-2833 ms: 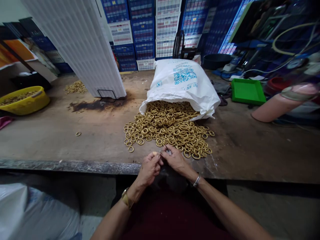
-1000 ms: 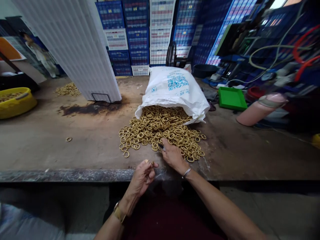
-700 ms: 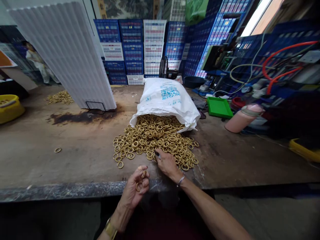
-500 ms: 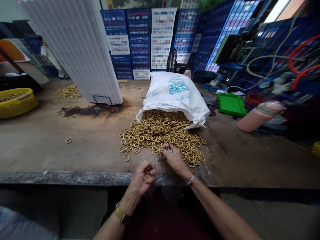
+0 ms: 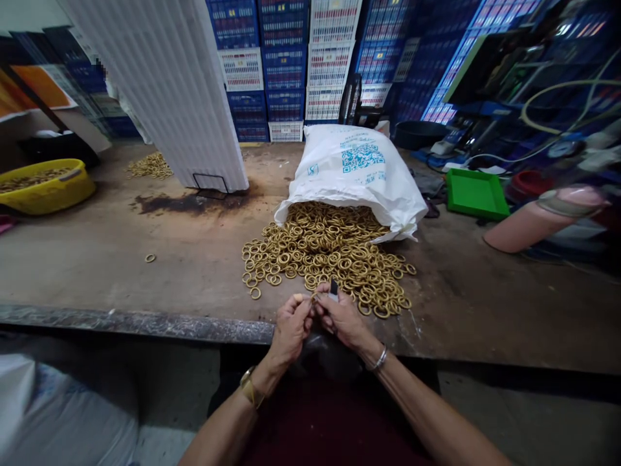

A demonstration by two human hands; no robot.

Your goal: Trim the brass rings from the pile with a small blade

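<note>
Just in front of a pile of brass-coloured rings (image 5: 334,259), my two hands meet near the table's front edge. My left hand (image 5: 292,329) is closed, its thumb and fingers pinching a ring (image 5: 314,298) that is mostly hidden by the fingertips. Closed around a small grey tool with a black end (image 5: 334,288) is my right hand (image 5: 345,321); its fingertips come up against the ring. The tool's exact kind is hidden in the grip. Out of the mouth of a white woven sack (image 5: 334,155) lying behind, the rings spill onto the wooden table (image 5: 204,259).
One loose ring (image 5: 150,257) lies to the left. Farther left are a yellow tub (image 5: 58,197) of rings, a smaller heap (image 5: 150,166) and a tall white corrugated panel (image 5: 169,90). A green tray (image 5: 478,193) and a pink bottle (image 5: 528,223) stand right. Stacked crates (image 5: 286,65) line the back.
My hands were apart and have come together, the right drawing back from the pile and the left moving up to it. The view has shifted slightly left and down.
</note>
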